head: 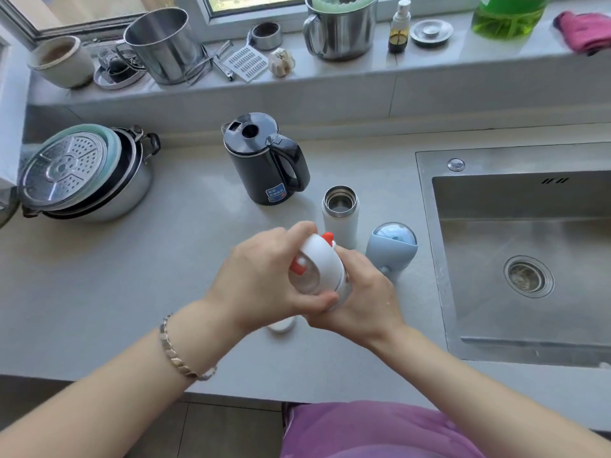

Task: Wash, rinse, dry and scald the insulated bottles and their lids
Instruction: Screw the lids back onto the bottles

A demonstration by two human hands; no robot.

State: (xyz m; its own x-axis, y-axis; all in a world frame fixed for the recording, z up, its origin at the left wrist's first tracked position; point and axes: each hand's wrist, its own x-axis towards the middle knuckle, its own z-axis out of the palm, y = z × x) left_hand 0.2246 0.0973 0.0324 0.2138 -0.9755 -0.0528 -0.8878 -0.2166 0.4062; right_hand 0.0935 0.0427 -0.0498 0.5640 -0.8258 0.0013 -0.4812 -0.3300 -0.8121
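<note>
- A pale grey bench [132, 292] fills most of the view, seen from above by the person standing at its front edge.
- A stainless steel sink [479, 252] is set into the bench on the right, with a round drain in its floor.
- A window ledge [330, 77] runs along the back. It carries a steel pot [162, 44], a steel mug [340, 31], a green bottle [509, 18], a pink cloth [585, 31] and small odds and ends.
- A stack of pots [86, 180] sits at the far left of the bench, tilted, with a perforated steamer plate on top.
- A black electric kettle [264, 163] stands upright at the middle back, lid closed and handle to the right.
- The left hand [264, 282] is above the middle of the bench. Its fingers curl over a domed white lid [322, 259], with the thumb pressed against the lid's lower edge.
- The right hand [360, 302] meets it from the right, fingers wrapped round the held bottle [345, 287]. Only a shiny strip of the bottle shows under the lid.
- The domed lid has orange-red parts at its top and side.
- A white insulated bottle [340, 219] stands upright and uncapped just behind the hands, near the kettle.
- A pale blue rounded piece [391, 249] sits just right of that bottle, beside the sink.
- A small white round piece [281, 325] lies on the bench, partly hidden under the left wrist.
</note>
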